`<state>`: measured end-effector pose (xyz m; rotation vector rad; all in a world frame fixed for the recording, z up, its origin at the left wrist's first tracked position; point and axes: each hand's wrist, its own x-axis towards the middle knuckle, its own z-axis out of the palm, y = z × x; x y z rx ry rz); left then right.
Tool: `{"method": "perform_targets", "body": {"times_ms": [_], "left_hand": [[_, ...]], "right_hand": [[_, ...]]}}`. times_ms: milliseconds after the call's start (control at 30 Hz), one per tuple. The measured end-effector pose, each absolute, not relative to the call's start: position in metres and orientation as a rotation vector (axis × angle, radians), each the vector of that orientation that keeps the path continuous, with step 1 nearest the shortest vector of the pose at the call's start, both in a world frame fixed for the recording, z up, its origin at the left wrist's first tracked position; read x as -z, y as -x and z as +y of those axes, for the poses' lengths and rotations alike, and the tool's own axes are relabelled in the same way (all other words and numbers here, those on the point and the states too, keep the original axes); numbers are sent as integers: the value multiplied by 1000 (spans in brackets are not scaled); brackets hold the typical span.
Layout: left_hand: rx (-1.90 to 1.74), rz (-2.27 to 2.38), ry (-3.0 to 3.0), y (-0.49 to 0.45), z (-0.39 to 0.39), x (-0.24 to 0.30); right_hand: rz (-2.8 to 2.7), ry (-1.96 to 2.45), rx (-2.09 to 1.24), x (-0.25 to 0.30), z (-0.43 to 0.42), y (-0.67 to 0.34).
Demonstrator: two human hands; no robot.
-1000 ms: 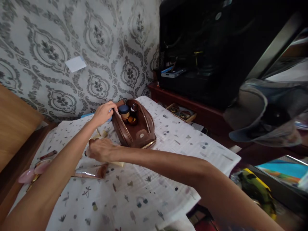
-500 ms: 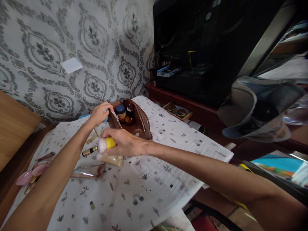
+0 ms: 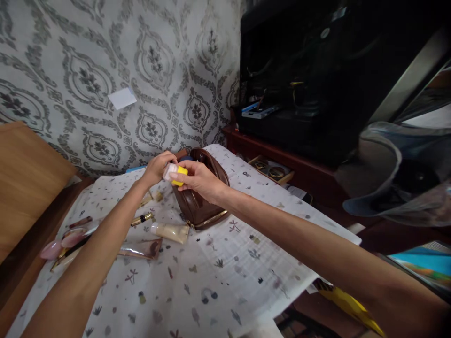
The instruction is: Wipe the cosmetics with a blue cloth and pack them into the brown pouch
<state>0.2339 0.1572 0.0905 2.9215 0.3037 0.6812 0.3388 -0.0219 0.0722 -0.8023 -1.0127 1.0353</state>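
A brown cosmetic bag (image 3: 202, 213) with a gold zipper stands unzipped on the patterned white cloth (image 3: 197, 286). My left hand (image 3: 158, 169) is closed at the bag's far left rim, its fingertips partly hidden. Above the bag's opening, my right hand (image 3: 202, 183) grips a small yellow bottle (image 3: 180, 176) with a whitish cap between thumb and fingers. The cap points left, close to my left hand. A dark blue lid (image 3: 186, 160) shows inside the bag, mostly covered by my right hand. Just in front of the bag lies a cream-coloured tube (image 3: 172, 232).
Left of the cream tube lie a black-and-gold cosmetic tube (image 3: 142, 219) and a shiny rose-gold tube (image 3: 143, 249). Pink sunglasses (image 3: 52, 250) rest beyond my left forearm. A small box with bangles (image 3: 276, 172) sits below the black television screen (image 3: 299, 108).
My right hand has carried the yellow bottle up from the cloth to above the bag's opening. My left hand stays at the rim. The bag's front has come more into sight.
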Motion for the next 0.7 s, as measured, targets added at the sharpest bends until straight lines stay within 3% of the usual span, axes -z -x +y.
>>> {"method": "perform_targets", "body": {"times_ms": [367,500,700], "left_hand": [[-634,346,-2888,-231,158,-91],[-692,527,-2885,-233,168,-84],[-678,329,-2934,-232,166,-85]], "right_hand": [[-1088,897,-829,-78,-8,-335],[-801,842,-872,-80,21,-340],[-472,956,-934,-82,57,-350]]}}
